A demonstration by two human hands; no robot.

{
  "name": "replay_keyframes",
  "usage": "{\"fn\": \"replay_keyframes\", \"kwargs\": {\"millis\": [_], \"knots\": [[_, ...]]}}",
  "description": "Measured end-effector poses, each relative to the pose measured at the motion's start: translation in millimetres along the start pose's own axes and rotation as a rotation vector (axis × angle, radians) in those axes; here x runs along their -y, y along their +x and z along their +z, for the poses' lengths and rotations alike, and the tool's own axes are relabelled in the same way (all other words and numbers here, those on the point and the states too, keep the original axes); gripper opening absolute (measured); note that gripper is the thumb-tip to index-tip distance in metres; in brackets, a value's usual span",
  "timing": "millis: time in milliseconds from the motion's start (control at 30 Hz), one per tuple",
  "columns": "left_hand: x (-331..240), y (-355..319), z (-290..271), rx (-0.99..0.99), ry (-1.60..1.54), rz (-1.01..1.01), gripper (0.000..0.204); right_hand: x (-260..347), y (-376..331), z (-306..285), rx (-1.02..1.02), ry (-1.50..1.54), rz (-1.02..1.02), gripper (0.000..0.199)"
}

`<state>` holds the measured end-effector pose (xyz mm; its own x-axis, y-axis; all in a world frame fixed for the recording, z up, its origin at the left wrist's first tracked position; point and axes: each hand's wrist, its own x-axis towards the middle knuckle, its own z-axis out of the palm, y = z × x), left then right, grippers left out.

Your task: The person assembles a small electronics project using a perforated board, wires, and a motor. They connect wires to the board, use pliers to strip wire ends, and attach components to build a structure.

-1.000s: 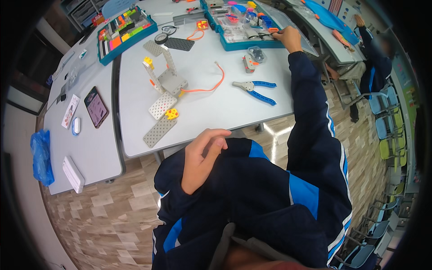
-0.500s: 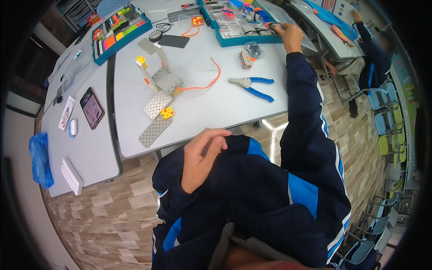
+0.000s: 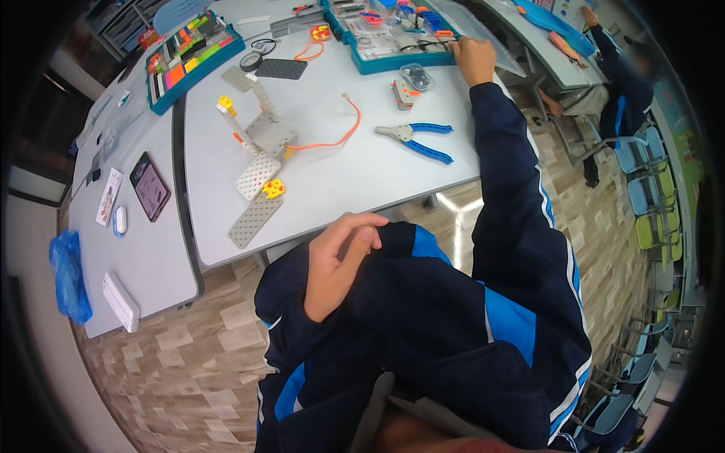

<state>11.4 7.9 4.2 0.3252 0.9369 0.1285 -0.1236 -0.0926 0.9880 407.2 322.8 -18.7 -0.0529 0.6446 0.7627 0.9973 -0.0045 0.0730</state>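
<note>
My right hand (image 3: 474, 62) reaches over the right end of a teal parts box (image 3: 408, 62), its fingers bent together at a compartment with orange and black pieces; whatever they grip is hidden. Over my lap, my left hand (image 3: 341, 260) hangs loosely curved with nothing in it, thumb apart from the fingers. Between the hands lie blue-handled pliers (image 3: 415, 140) with spread handles. A grey-and-orange block (image 3: 404, 94) and a small clear container (image 3: 418, 76) sit just in front of the box. Left of the pliers stands a grey plate assembly (image 3: 270, 134) with yellow pieces and an orange cable (image 3: 332, 143).
A second teal box (image 3: 192, 75) of coloured blocks stands at the back left. Nearby are a black plate (image 3: 282, 69) and a tape roll (image 3: 251, 60). On the left table lie a phone (image 3: 150, 186), a white case (image 3: 121, 302) and a blue bag (image 3: 68, 275). Another person (image 3: 627, 87) sits at the far right.
The table and its things have shifted slightly left in view. My right hand has turned and closed its fingers lower at the box's edge. My left hand has stayed still.
</note>
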Motion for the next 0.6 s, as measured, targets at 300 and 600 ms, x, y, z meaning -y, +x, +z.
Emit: {"fn": "replay_keyframes", "kwargs": {"millis": [300,600], "knots": [[-3,-3,-4,-0.014,0.028,-0.014,0.021,-54,4,16,-0.112,0.374,0.341,0.025],[0,-2,-2,0.002,0.034,-0.037,0.023,-64,10,23,0.122,0.462,0.312,0.022]]}}
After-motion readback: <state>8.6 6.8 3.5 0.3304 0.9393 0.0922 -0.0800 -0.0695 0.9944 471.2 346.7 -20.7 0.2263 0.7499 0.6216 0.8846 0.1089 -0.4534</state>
